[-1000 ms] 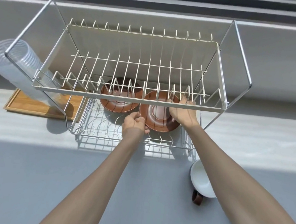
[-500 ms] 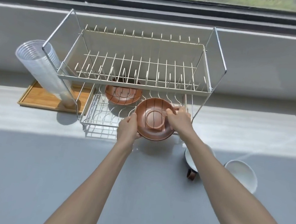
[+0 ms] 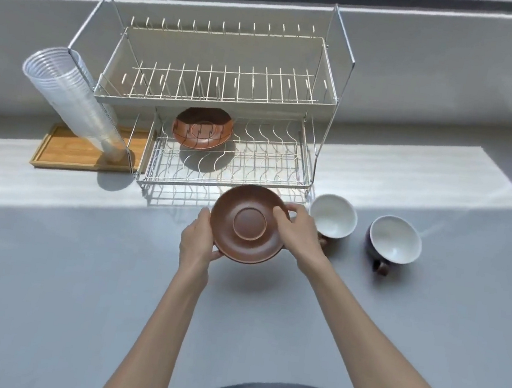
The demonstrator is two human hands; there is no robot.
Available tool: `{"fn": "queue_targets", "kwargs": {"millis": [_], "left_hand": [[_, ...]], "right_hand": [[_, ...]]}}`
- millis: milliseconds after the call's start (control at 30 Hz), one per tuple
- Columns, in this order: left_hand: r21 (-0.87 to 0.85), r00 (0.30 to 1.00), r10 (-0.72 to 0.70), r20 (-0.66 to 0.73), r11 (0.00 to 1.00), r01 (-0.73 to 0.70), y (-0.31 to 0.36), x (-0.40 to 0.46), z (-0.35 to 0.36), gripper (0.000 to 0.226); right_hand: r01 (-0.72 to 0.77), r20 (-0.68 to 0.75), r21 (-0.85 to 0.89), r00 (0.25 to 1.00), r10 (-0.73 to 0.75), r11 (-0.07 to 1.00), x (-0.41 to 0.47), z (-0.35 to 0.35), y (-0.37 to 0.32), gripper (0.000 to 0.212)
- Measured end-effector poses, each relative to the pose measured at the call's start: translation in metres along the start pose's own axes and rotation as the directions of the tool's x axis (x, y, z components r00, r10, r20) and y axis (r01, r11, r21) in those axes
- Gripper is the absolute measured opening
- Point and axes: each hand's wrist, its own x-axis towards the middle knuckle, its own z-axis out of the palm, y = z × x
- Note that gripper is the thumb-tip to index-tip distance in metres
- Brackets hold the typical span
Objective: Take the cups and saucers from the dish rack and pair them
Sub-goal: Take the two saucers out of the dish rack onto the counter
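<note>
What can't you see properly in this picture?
All in the head view:
- Near cup: its handle and dark outside are mostly hidden behind the right hand.
- Saucer in the rack: its top edge is hidden by the dish rack upper shelf.
- Held saucer: whether it is one or two stacked is unclear; the left hand covers that edge.
- Window scene: cut off by the top edge.

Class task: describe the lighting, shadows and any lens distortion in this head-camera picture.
Head view: hard sunlight bands the counter; the dish rack and held saucer cast crisp shadows; the near counter lies in shade; the wide lens bows the sill and splays the rack's uprights.
</note>
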Motion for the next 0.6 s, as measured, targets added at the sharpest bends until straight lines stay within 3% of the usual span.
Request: {"fn": "queue_targets", "kwargs": {"millis": [167,600], "left_hand": [[0.036,0.999,0.002,0.046,0.999,-0.004,-0.024,-0.029,-0.007,0.036],[0.269,0.964,-0.117,0.24,0.962,0.05,-0.078,-0.068,0.046,0.039]], "right_hand": [[-0.068,0.007,0.062,0.998,0.067,0.996,-0.031,-0.003,0.035,0.043],[-0.233,-0.183,0.167,0.948,0.262,0.958,-0.082,-0.058,0.135,0.042]]}}
